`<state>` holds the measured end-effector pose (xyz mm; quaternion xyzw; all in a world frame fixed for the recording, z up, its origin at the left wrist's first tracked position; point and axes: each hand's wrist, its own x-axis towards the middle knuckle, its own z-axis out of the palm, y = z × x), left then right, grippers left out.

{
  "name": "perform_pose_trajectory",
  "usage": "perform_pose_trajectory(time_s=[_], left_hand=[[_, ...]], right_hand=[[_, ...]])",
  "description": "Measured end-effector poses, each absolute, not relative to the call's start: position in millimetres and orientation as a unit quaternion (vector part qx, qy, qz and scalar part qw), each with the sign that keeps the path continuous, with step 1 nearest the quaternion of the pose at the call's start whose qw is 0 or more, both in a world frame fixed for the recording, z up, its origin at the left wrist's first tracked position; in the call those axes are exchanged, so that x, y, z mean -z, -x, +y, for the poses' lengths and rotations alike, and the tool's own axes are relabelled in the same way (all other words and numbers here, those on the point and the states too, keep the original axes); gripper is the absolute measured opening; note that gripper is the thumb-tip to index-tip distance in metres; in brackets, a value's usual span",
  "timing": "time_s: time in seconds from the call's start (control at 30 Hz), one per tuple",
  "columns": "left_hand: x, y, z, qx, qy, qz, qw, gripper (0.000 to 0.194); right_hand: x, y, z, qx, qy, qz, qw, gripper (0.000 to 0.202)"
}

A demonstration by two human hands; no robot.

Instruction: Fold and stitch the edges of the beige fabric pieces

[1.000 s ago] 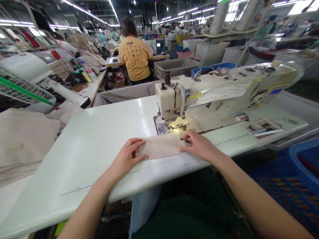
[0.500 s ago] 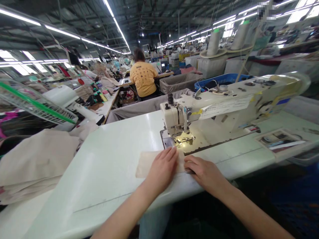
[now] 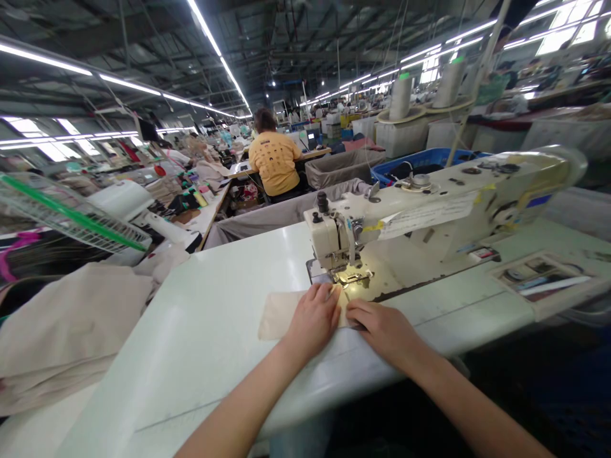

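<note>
A flat piece of beige fabric [image 3: 278, 316] lies on the pale green sewing table [image 3: 229, 286], its far edge close to the presser foot of the sewing machine [image 3: 334, 238]. My left hand [image 3: 316, 316] rests on top of the fabric with bent fingers, holding it near the needle area; the fingertips touch a small raised fold. My right hand [image 3: 382, 327] is closed at the fabric's right edge, thumb and fingers together. Something small and dark shows beneath its fingers, too hidden to name. A lamp lights the needle plate.
To the left are a heap of beige cloth [image 3: 71, 312] and a white fan [image 3: 76, 216] with a green-edged guard. A tool tray [image 3: 544, 280] is set in the table at right. Ahead sit a person in a yellow shirt [image 3: 274, 159], a blue basket [image 3: 382, 168] and thread cones [image 3: 401, 98].
My right hand has moved slightly left, closer to my left hand. The left fingers are more bent, and the fabric between the hands has shifted a little toward the machine.
</note>
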<state>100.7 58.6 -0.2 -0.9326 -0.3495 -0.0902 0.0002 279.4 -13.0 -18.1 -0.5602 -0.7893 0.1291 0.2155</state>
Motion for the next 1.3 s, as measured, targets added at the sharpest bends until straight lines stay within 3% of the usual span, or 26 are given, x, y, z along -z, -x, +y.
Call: perform_pose_trajectory(time_s=[0.77, 1.3], left_hand=[[4.2, -106.5, 66.2, 0.063, 0.926, -0.372, 0.033, 0.042], [3.0, -105.1, 67.6, 0.079, 0.931, -0.357, 0.025, 0.036]], right_hand=[[22.8, -284.8, -3.4, -0.142, 0.551, -0.777, 0.268, 0.028], [22.4, -284.0, -1.3, -0.141, 0.559, -0.778, 0.251, 0.030]])
